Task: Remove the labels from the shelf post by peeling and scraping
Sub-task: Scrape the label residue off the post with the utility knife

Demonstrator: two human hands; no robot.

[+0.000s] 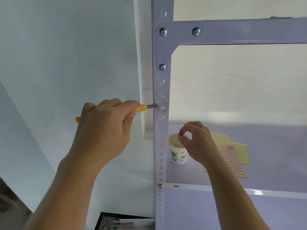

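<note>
A pale lilac metal shelf post [162, 146] with a column of holes runs upright through the middle. Faint reddish label residue [160, 103] marks it around mid height. My left hand [103, 128] grips a yellow utility knife [141, 108]; its short blade touches the post at the residue. My right hand [197, 143] hovers over a paper cup [177, 155] on the shelf, thumb and forefinger pinched together; whether a scrap is between them is too small to tell.
A sheet of red-bordered labels [232, 161] lies on yellow paper [239, 146] behind the cup. The shelf's front edge [232, 188] crosses below. A white wall trim [142, 80] stands left of the post. A dark box [119, 221] sits at the bottom.
</note>
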